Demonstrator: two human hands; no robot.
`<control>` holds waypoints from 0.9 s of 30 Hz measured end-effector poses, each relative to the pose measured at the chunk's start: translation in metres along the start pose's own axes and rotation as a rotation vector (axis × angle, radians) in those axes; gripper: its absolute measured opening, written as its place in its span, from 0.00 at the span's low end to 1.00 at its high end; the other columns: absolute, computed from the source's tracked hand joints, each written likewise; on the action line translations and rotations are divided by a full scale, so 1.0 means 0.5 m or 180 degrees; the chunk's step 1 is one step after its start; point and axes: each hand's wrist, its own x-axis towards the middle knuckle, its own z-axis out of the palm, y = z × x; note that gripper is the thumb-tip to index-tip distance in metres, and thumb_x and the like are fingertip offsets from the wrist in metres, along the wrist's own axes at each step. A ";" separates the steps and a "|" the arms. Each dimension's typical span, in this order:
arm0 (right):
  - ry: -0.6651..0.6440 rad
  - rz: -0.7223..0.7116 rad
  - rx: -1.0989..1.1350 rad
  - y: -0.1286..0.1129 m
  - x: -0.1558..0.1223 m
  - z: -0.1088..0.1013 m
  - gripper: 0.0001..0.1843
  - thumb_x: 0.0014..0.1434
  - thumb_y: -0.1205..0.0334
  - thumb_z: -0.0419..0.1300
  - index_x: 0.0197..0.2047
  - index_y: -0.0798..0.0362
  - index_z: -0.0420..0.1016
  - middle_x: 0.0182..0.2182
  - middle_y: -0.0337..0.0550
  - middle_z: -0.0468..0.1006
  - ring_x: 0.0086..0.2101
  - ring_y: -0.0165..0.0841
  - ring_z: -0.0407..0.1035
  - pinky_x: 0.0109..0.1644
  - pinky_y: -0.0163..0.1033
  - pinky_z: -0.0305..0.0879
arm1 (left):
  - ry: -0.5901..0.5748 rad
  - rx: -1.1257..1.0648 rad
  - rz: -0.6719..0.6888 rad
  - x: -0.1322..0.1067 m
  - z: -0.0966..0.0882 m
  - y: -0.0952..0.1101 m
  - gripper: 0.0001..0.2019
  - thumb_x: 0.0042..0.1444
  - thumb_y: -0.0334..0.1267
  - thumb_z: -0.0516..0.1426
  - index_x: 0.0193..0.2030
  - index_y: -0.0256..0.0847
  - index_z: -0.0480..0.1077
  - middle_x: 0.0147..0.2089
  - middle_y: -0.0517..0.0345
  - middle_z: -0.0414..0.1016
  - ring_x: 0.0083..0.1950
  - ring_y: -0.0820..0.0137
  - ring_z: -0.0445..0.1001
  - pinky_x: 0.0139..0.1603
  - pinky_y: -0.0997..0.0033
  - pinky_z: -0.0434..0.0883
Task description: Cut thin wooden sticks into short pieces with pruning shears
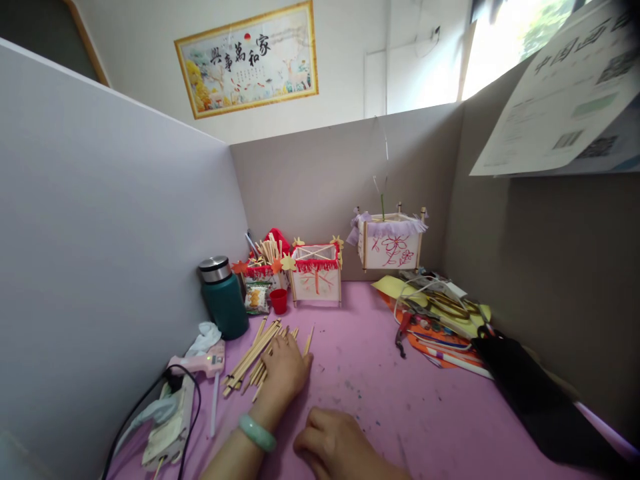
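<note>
My left hand (284,373), with a pale green bangle (257,433) on its wrist, lies over a loose pile of thin wooden sticks (253,353) on the pink tabletop (380,393). Its fingers curl down onto the sticks; whether they grip any is hidden. My right hand (334,441) rests near the front edge with the fingers curled under, and nothing shows in it. Behind the sticks stands a small paper lantern with red fringe (317,272). A second lantern with purple fringe (391,241) hangs further back on the right.
A dark green flask (223,298), a red cup (279,301), a snack packet (257,296) and a pink glue gun (200,364) with a power strip (167,427) sit at the left. Coloured paper, scissors and cords (435,317) pile up at the right beside a black bag (530,393). Grey partition walls enclose the desk.
</note>
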 end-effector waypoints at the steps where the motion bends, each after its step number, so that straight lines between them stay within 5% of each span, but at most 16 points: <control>1: -0.0037 0.0056 -0.0044 0.002 -0.002 0.003 0.09 0.58 0.63 0.52 0.36 0.48 0.74 0.30 0.38 0.72 0.29 0.28 0.64 0.31 0.30 0.56 | 0.0035 0.0030 -0.0059 0.003 0.000 -0.008 0.32 0.56 0.50 0.47 0.61 0.25 0.58 0.59 0.26 0.62 0.59 0.45 0.59 0.52 0.45 0.58; 13: -0.0178 0.0121 -0.0120 0.000 -0.003 0.007 0.09 0.59 0.63 0.52 0.36 0.49 0.74 0.30 0.39 0.71 0.29 0.28 0.63 0.33 0.31 0.56 | -0.0462 -0.0083 -0.0316 0.063 -0.041 -0.058 0.29 0.42 0.46 0.58 0.51 0.31 0.67 0.54 0.31 0.68 0.57 0.46 0.65 0.49 0.54 0.65; 19: -0.0159 0.0091 -0.0178 -0.008 0.002 -0.003 0.09 0.58 0.62 0.53 0.35 0.50 0.75 0.29 0.39 0.71 0.28 0.28 0.63 0.31 0.31 0.55 | -0.0717 -0.0340 -0.0222 0.070 -0.025 -0.066 0.24 0.40 0.38 0.60 0.46 0.32 0.68 0.47 0.36 0.74 0.48 0.52 0.73 0.40 0.64 0.69; 23: -0.0140 0.0115 -0.0136 -0.018 0.004 -0.018 0.10 0.58 0.63 0.52 0.35 0.50 0.75 0.31 0.40 0.72 0.29 0.28 0.64 0.32 0.31 0.56 | -0.0586 -0.0530 -0.0089 0.041 -0.012 -0.038 0.19 0.44 0.30 0.57 0.47 0.33 0.65 0.44 0.39 0.76 0.46 0.54 0.74 0.41 0.63 0.68; 27: -0.0156 0.0149 -0.0131 -0.025 0.001 -0.030 0.10 0.59 0.63 0.52 0.35 0.50 0.75 0.31 0.40 0.73 0.29 0.28 0.64 0.32 0.31 0.56 | -0.0278 -0.0868 0.0095 0.028 -0.043 -0.035 0.12 0.50 0.30 0.53 0.44 0.35 0.64 0.41 0.43 0.75 0.43 0.57 0.75 0.39 0.64 0.67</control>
